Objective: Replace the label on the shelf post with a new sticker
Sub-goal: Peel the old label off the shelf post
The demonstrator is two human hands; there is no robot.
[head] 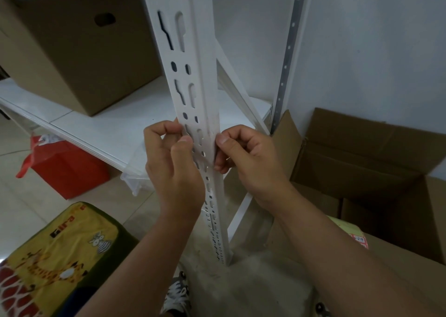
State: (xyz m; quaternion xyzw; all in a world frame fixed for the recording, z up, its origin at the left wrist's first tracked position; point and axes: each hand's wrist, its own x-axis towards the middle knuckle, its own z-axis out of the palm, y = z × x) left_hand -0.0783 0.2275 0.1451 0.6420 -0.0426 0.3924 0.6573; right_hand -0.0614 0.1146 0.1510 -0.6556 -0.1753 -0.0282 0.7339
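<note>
The white slotted shelf post [193, 80] stands upright in the middle of the head view. At about its mid-height both hands meet on it. My left hand [173, 167] has its fingers curled at the post's left edge, thumb on the front face. My right hand [243, 157] is curled at the right edge, thumb tip against the corner. Between the two thumbs lies a pale label [207, 144], nearly the post's own colour and hard to make out; both hands seem to pinch it against the post.
A brown cardboard box [72, 51] sits on the white shelf board [115, 128]. Below are a red bag [65, 169] and a clear plastic tub [135, 176]. An open carton [362, 172] stands at right, a yellow giraffe-print bag [60, 256] at lower left.
</note>
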